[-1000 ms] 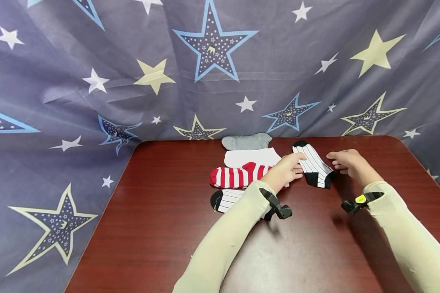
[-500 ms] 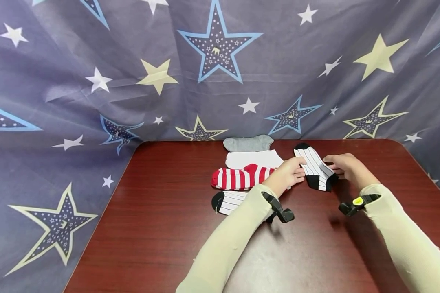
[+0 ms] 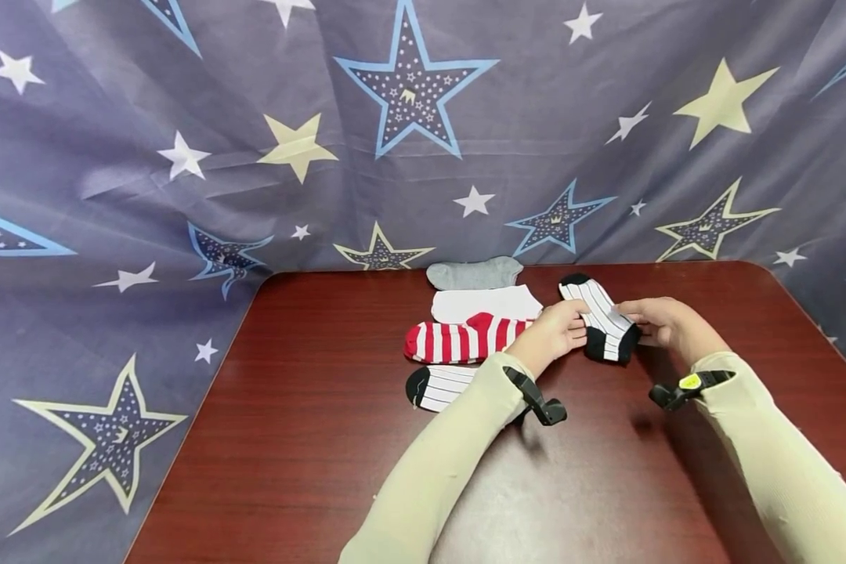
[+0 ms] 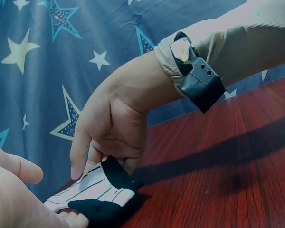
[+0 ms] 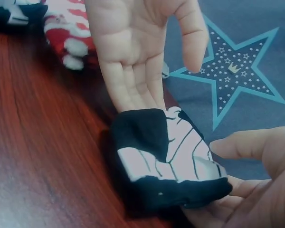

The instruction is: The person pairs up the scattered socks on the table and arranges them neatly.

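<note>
A white ankle sock with thin black stripes and a black toe, heel and cuff [image 3: 601, 317] lies at a slant between both hands. From its left, my left hand [image 3: 557, 329] touches the edge with nearly straight fingers; its thumb stands apart from the fabric in the right wrist view. My right hand [image 3: 670, 325] holds the cuff end, its fingers under the fabric and its thumb [image 5: 237, 145] at the sock's edge. The cuff end looks slightly raised. A matching striped sock [image 3: 442, 388] lies nearer, partly hidden by my left forearm.
A grey sock [image 3: 475, 274], a white sock [image 3: 485, 304] and a red-and-white striped sock [image 3: 458, 339] lie in a column left of the hands. The dark red wooden table [image 3: 289, 439] meets a star-patterned curtain [image 3: 240, 141] at its back edge.
My right hand has moved left from beside the sock onto its cuff end, and that end has bent a little. My left hand has stayed at the sock's left edge.
</note>
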{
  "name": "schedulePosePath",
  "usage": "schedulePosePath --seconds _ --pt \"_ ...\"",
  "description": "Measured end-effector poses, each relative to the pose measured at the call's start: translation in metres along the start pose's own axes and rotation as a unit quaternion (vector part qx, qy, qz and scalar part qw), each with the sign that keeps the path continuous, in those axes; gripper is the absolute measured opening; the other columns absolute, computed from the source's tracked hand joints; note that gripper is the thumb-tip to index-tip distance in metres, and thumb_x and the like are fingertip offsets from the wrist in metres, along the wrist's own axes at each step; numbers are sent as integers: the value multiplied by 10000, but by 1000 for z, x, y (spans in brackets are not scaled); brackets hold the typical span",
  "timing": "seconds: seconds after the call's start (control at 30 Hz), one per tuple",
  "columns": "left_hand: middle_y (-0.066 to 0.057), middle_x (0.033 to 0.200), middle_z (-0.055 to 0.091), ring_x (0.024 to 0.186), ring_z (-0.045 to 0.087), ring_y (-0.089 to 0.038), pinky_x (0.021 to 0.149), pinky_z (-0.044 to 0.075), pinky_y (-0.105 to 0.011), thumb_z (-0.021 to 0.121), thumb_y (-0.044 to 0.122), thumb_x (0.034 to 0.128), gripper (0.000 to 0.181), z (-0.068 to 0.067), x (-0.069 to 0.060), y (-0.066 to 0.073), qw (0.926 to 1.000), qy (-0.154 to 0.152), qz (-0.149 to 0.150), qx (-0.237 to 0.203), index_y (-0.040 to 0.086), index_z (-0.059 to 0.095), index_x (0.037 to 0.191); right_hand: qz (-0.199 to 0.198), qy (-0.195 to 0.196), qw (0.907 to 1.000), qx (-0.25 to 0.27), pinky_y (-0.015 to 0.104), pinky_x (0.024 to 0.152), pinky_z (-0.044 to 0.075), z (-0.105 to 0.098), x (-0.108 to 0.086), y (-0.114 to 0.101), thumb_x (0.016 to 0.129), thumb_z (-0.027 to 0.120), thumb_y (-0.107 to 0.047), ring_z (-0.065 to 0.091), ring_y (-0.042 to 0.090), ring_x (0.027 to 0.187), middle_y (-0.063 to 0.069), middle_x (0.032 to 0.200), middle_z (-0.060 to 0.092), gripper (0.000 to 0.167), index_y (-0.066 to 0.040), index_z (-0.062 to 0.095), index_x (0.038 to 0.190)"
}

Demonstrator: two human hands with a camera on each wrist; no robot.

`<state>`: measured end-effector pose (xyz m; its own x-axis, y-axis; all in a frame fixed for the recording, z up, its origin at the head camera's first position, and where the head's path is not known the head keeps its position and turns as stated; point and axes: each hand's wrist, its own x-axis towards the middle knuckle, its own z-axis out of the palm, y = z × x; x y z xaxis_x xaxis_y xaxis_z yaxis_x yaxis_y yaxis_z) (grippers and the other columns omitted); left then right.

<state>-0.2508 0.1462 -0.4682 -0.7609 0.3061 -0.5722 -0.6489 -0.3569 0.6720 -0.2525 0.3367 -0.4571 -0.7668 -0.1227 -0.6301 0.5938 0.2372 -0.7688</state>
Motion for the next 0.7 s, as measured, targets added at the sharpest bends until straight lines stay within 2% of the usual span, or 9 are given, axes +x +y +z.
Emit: schedulePosePath --seconds 0.17,0.33,0.43,0.53,0.57,0.6,0.67,0.7 --pt "-335 1553 367 1475 341 -475 1246 280 -529 537 22 880 624 -1 4 3 9998 -148 -22 -157 -175 378 1450 118 -505 9970 578 208 791 527 0 6 2 1026 483 -192 624 3 783 -132 804 659 264 -231 639 818" --pt "-324 1593 314 1498 298 -467 1255 256 -526 516 22 895 640 0 5 7 9993 -284 -38 -258 -147 342 1487 239 -775 9853 1501 212 751 564 4 4 -1 1026 511 -126 663 25 753 -99 781 712 285 -191 683 809" --pt "-302 1564 383 1478 363 -428 1248 284 -509 503 13 897 560 1 4 9 9989 -329 -78 -317 -131 419 1432 256 -798 9749 2061 220 728 580 8 1 -4 1007 592 -89 682 54 750 -55 788 726 214 -141 688 823" --pt "-262 1484 512 1416 476 -361 1225 342 -478 474 -1 902 446 1 8 9 9988 -364 -142 -311 -110 511 1333 181 -842 9685 2335 219 730 584 10 0 -6 1005 587 -56 691 65 761 -38 804 734 210 -124 691 836" --pt "-251 1419 574 1362 535 -341 1204 377 -472 476 -12 895 395 1 15 7 9987 -353 -163 -318 -100 549 1273 156 -859 9670 2395 219 730 586 12 -1 -7 1005 579 -42 693 70 762 -32 807 736 218 -120 693 837" --pt "-239 1361 620 1318 575 -328 1176 414 -471 490 -20 887 359 2 17 7 9992 -274 -140 -268 -91 574 1229 131 -895 9657 2432 218 730 589 13 -1 -7 1008 559 -27 697 73 764 -27 810 738 237 -116 697 837" --pt "-226 1196 700 1151 669 -312 1045 524 -464 528 -20 845 286 -3 51 -5 9989 -362 -94 -270 -73 616 1112 70 -957 9655 2421 217 731 594 15 -2 -8 1024 491 -12 701 76 770 -21 817 741 303 -113 705 835" --pt "-222 1147 712 1105 684 -311 1014 541 -467 542 -23 843 249 -4 67 -10 9989 -316 -96 -323 -66 621 1075 57 -986 9652 2421 217 732 596 16 -2 -8 1028 478 -11 703 78 773 -18 821 742 314 -110 707 837"
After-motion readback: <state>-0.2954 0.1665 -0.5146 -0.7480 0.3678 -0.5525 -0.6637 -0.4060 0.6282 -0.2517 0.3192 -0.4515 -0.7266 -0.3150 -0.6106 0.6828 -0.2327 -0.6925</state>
